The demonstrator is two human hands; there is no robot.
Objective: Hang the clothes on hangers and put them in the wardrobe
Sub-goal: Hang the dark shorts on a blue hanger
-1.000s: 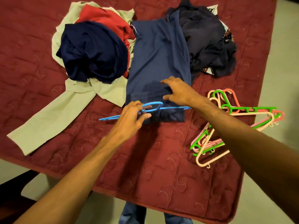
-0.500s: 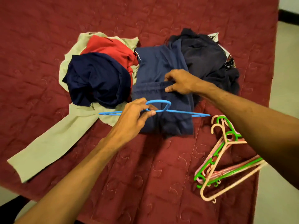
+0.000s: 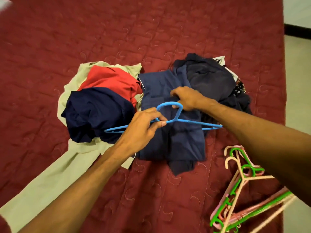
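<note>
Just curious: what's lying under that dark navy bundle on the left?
A red garment and a pale green garment stick out beneath the navy bundle; anything else under it is covered.

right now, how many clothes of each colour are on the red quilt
beige garment: 1
red garment: 1
dark navy garment: 1
blue garment: 1
charcoal garment: 1
patterned garment, mostly hidden: 1
total: 6

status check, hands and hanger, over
Left hand grips blue plastic hanger. Right hand pinches folded navy garment. Pink and green hangers lie apart, right.
</note>
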